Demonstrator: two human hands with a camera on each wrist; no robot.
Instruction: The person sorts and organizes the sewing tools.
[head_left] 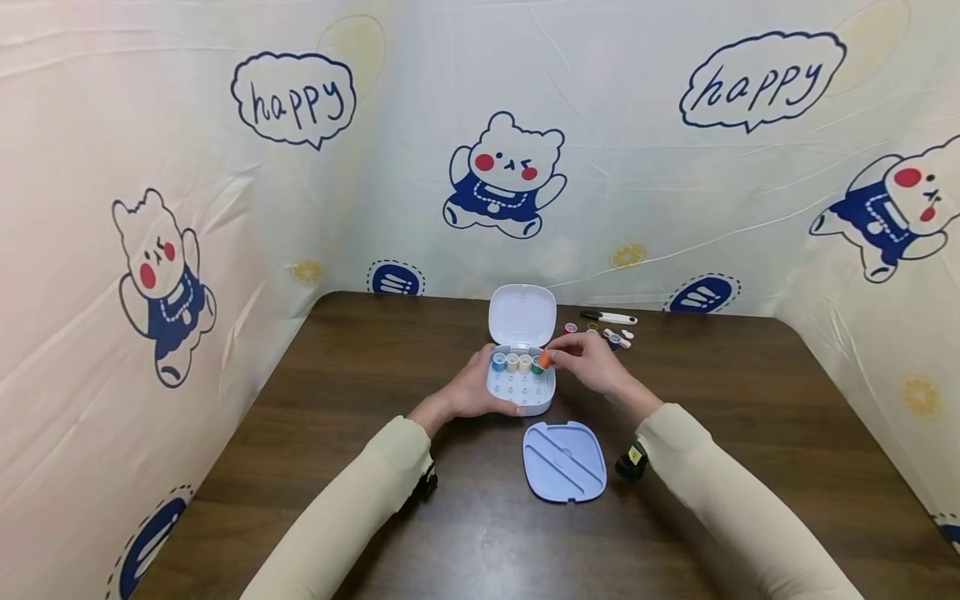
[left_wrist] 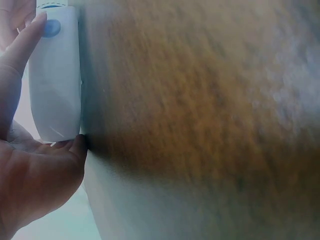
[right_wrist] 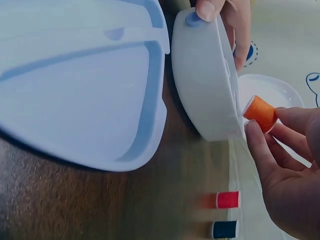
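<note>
My left hand (head_left: 474, 387) holds the white sewing box (head_left: 534, 409), fingers along its left side and the thumb at its front by the blue button (right_wrist: 194, 19). The box's hinged lid (head_left: 522, 313) stands up at the back. A row of thread spools, blue (head_left: 498, 362), two cream and green (head_left: 537, 365), stands on the pegs at the rear, with bare pegs in front. My right hand (head_left: 597, 367) pinches an orange thread spool (right_wrist: 262, 114) between thumb and fingers, tilted at the box's right rim beside the green one.
A pale blue tray (head_left: 564, 463) lies on the brown table (head_left: 360, 400) in front of the box. Behind my right hand are several loose spools, among them a red one (right_wrist: 228, 199) and a dark blue one (right_wrist: 225, 229), and a white-handled tool (head_left: 617, 318) with a black end.
</note>
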